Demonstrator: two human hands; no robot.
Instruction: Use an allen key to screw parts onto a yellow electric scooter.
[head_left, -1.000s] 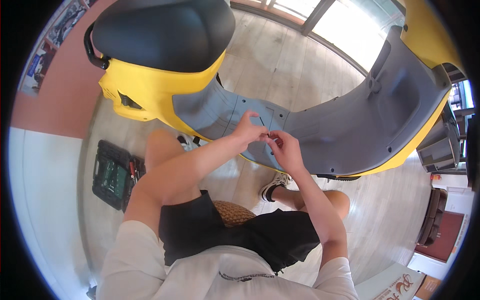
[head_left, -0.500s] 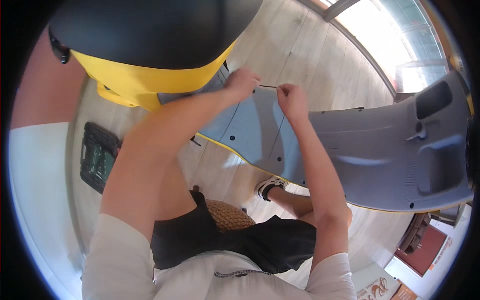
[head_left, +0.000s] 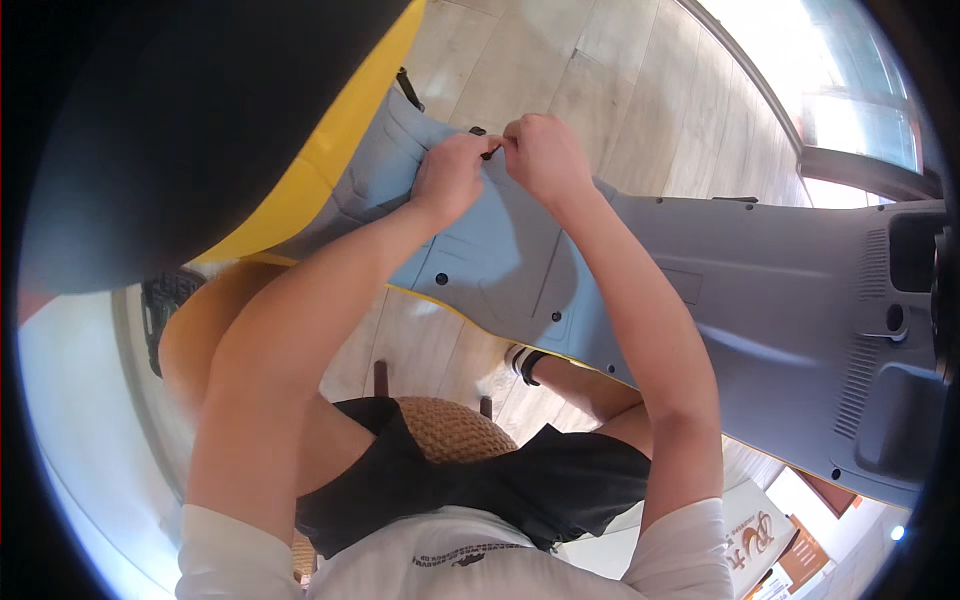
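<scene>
My left hand (head_left: 450, 178) and my right hand (head_left: 545, 158) meet at the far edge of a scooter's grey footboard (head_left: 497, 260). Both hands are closed, with fingertips pinched together almost touching. A small dark bit (head_left: 489, 153) shows between them; its kind is too small to tell, and the fingers hide the rest. Dark round screw spots (head_left: 441, 279) dot the footboard, whose near edge is trimmed in yellow. To the left of my hands rise the scooter's yellow body panel (head_left: 330, 165) and its large black seat (head_left: 200, 110).
The scooter's grey front inner panel (head_left: 790, 300) stretches off to the right. I sit on a woven stool (head_left: 450, 430), one shoe (head_left: 525, 362) under the footboard. A dark tool case (head_left: 165, 300) lies on the wood floor at left, partly behind my leg. A glass door (head_left: 860, 120) stands at far right.
My hands have come together at the footboard's far edge. The thin dark rod that spanned the gap between them no longer shows. The view has shifted, and the seat fills more of the left.
</scene>
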